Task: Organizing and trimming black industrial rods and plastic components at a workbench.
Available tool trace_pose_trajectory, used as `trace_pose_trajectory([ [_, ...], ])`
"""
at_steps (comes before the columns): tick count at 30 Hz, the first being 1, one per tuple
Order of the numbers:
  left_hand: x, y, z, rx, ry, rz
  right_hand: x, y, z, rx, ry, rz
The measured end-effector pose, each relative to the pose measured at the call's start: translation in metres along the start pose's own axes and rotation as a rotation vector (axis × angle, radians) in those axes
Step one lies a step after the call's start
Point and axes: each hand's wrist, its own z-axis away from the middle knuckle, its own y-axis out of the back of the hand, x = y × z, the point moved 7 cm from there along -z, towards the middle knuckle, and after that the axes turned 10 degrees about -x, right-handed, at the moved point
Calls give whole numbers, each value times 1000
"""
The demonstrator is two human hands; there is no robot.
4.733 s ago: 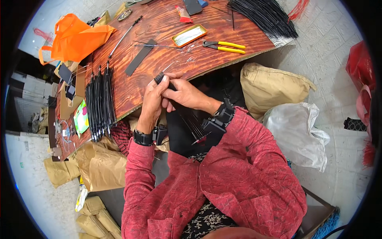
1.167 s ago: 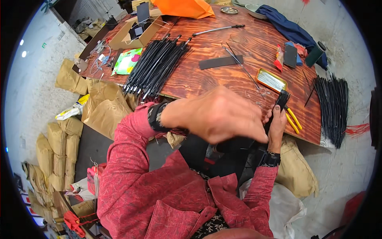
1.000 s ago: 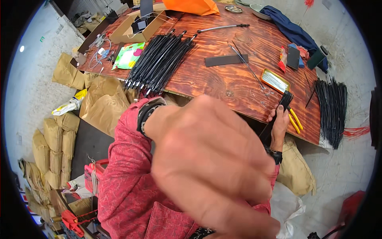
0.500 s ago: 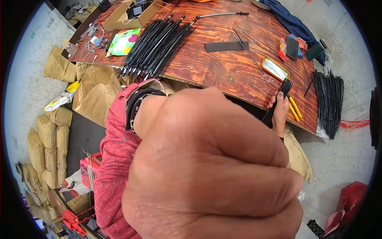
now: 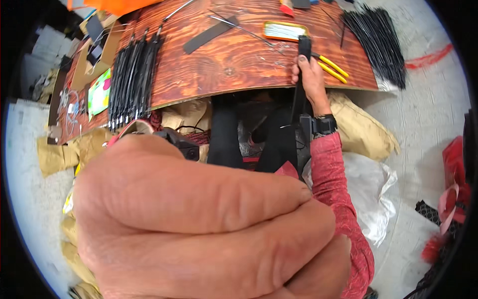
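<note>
My left hand (image 5: 214, 219) fills the lower middle, very close to the camera. Its fingers are curled into a closed grip, and whatever they may hold is hidden. Farther off, at the table's front edge, my right hand (image 5: 313, 82) is wrapped round a bundle of thin black strands (image 5: 304, 46). The bundle stands roughly upright, its top above the thumb and its lower part hanging past the table edge. Just right of that hand lie yellow-handled pliers (image 5: 332, 69). Behind it sits a yellow-rimmed tin (image 5: 281, 37) with thin pale pieces inside.
Bundled black cables (image 5: 133, 79) lie on the left of the wooden table (image 5: 224, 72), near a cardboard box (image 5: 102, 60). A dark flat strip (image 5: 209, 36) rests farther back. Another black bundle (image 5: 376, 45) hangs over the right edge. A brown sack (image 5: 358, 122) stands below.
The view has swung, so the table sits higher and its things lie farther left. My left fist appears lower and farther left. My right forearm now shows, its hand still gripping the bundle.
</note>
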Motion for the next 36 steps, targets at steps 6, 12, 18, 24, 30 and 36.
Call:
trace_pose_trajectory([
  [6,-7,-15,-7,-32,20,24,1,4,6,21,-16,19],
  [12,-13,-14,-7,-61,59,-26,-1,0,6,7,-5,32],
  [18,-14,-6,-8,-96,97,-89,-2,-9,8,-1,-11,40],
  [24,-11,5,-43,-179,-4,-242,-11,-4,7,-8,58,66],
  [30,-90,-24,-2,-621,140,-435,-15,-4,10,-19,54,46],
  [36,-228,58,39,-537,546,-660,-15,2,10,-25,74,75],
])
